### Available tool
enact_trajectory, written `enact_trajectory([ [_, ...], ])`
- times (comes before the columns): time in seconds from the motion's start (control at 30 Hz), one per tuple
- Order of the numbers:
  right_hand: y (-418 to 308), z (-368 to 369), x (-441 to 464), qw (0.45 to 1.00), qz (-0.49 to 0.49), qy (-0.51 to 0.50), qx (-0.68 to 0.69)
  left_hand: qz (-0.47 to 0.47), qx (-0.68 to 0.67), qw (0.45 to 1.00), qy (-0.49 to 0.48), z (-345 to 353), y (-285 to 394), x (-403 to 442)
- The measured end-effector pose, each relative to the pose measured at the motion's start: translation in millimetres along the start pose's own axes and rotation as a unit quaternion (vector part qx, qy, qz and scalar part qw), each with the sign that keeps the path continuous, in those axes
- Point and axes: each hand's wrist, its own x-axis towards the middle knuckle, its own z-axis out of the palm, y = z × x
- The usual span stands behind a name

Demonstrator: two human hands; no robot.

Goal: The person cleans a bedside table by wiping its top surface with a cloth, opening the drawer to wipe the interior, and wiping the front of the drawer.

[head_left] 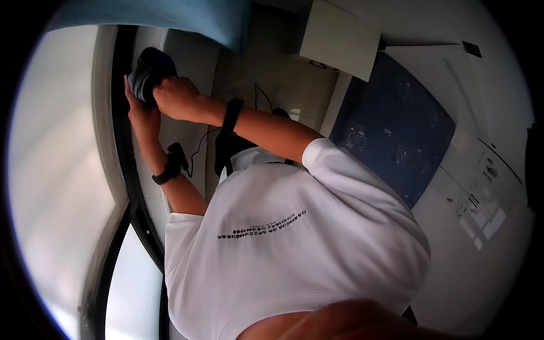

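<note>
A dark grey and black bundle, apparently cloth (148,75), is held between my two hands beside the window frame at the upper left. My right hand (177,99) is closed against its right side, with the fingers curled into it. On its lower left side my left hand (143,113) supports it, one finger stretched up along its edge. Both wrists wear black bands. A small black device (177,157) sits at the left wrist. Parts of the fingers are hidden by the bundle.
Bright window panes (62,147) in a black frame (122,122) line the left. A blue cloth (170,21) hangs above. A white cabinet (340,38), a blue patterned surface (391,133) and white panels (481,187) stand right. A thin cable (195,148) runs near the left forearm.
</note>
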Motion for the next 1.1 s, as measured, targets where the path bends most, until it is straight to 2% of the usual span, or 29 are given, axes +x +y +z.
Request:
enact_trajectory([
  [0.07,-5,-5,-2,0.989,0.051,-0.119,0.065,0.105,-0.005,0.994,0.039,0,-19,12],
  [0.1,2,-52,-96,0.968,0.124,-0.182,0.123,0.039,0.023,0.998,-0.052,20,34,-73],
  [0.17,49,-34,-101,0.979,0.089,-0.066,0.173,0.231,0.105,0.966,0.04,55,39,-55],
  [0.2,76,-38,-120,0.969,0.105,-0.12,0.187,0.216,0.085,0.972,0.025,85,39,-71],
  [0.23,105,-31,-133,0.973,0.093,-0.112,0.181,0.224,0.085,0.97,0.039,114,39,-78],
  [0.3,146,-1,-180,0.972,0.096,0.074,0.201,0.089,0.011,0.995,-0.05,163,37,-110],
  [0.37,208,-24,-218,0.945,0.216,0.079,0.232,0.034,-0.103,0.988,-0.108,236,59,-121],
  [0.43,286,-31,-254,0.917,0.295,0.169,0.208,0.048,-0.106,0.984,-0.137,316,75,-122],
  [0.5,360,-41,-290,0.902,0.343,0.198,0.171,0.141,-0.163,0.965,-0.148,396,75,-119],
  [0.57,421,-55,-314,0.835,0.443,0.207,0.251,0.212,-0.113,0.962,-0.13,465,72,-107],
  [0.63,500,-44,-340,0.886,0.36,0.289,0.051,0.278,-0.188,0.929,-0.152,524,79,-86],
  [0.67,525,-47,-344,0.882,0.349,0.317,0.025,0.278,-0.192,0.927,-0.16,552,81,-77],
  [0.73,555,-50,-336,0.88,0.318,0.353,0.007,0.333,-0.187,0.905,-0.189,584,88,-60],
  [0.77,566,-46,-334,0.882,0.336,0.326,0.045,0.339,-0.183,0.904,-0.186,596,89,-58],
  [0.83,583,-31,-333,0.878,0.356,0.31,0.077,0.298,-0.175,0.89,-0.298,618,96,-58],
  [0.9,589,2,-311,0.925,0.298,0.235,0.025,0.34,-0.137,0.885,-0.289,636,87,-54],
  [0.97,585,43,-296,0.913,0.334,0.203,-0.113,0.385,-0.096,0.872,-0.285,649,73,-53],
  [1.03,592,63,-289,0.911,0.271,0.242,-0.194,0.374,0.0,0.921,-0.107,659,57,-51],
  [1.1,603,65,-284,0.912,0.237,0.253,-0.218,0.317,-0.076,0.934,-0.143,666,35,-47],
])
